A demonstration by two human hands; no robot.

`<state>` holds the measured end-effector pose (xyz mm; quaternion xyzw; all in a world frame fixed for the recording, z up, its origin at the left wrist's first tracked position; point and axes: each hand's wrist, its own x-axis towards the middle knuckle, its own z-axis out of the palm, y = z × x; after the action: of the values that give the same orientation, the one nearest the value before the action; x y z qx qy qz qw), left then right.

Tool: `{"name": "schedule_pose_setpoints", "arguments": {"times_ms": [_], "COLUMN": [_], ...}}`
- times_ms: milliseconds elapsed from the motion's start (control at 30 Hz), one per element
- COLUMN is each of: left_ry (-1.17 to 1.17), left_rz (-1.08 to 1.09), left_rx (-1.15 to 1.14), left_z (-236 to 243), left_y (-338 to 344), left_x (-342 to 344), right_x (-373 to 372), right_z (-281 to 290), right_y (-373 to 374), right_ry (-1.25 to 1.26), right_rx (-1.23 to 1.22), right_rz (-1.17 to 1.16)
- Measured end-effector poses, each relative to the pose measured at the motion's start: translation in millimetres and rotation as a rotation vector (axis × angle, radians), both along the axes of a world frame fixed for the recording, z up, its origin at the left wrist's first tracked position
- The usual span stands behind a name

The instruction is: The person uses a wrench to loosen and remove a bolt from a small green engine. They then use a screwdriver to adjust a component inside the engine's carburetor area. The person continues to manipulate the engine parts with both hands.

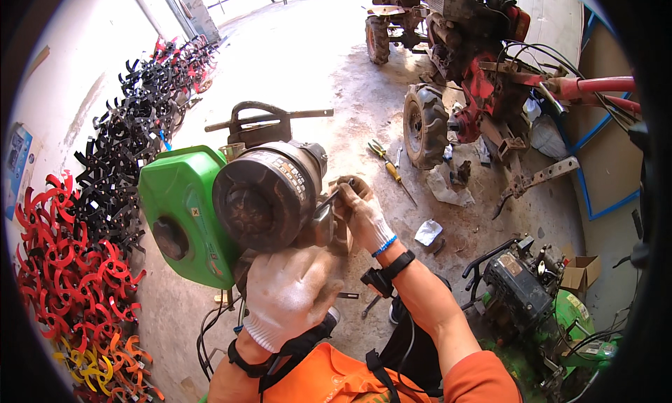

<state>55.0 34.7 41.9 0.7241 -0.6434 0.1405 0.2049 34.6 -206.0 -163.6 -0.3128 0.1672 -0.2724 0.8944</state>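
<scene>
In front of me stands an engine with a green fuel tank (185,214) and a round black air cleaner (252,200). My right hand (362,214), in a soiled white work glove, pinches a thin dark rod (326,203) against the engine's right side. What the rod belongs to is hidden. Just below the air cleaner is my left hand (290,291), also gloved. Its back faces up and its fingers curl down out of sight, closed on something I cannot make out.
A plier (378,149) and a yellow-handled screwdriver (393,171) lie on the concrete right of the engine. Red and black curved blades (77,263) are heaped at left. A red walking tractor (483,95) stands far right, another engine (521,284) near right.
</scene>
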Motion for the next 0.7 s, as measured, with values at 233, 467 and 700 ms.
{"name": "schedule_pose_setpoints", "arguments": {"times_ms": [233, 467, 700], "left_ry": [0.007, 0.027, 0.018], "left_rz": [0.004, 0.004, -0.002], "left_rx": [0.005, -0.005, 0.010], "left_z": [0, -2, -2], "left_y": [1, 0, 0], "left_x": [0, -1, 1], "right_x": [15, 18, 13], "right_z": [34, 36, 28], "right_y": [-27, -18, -26], "right_ry": [0.004, -0.018, -0.125], "right_rx": [-0.427, -0.367, -0.142], "right_rz": [0.019, -0.002, 0.041]}}
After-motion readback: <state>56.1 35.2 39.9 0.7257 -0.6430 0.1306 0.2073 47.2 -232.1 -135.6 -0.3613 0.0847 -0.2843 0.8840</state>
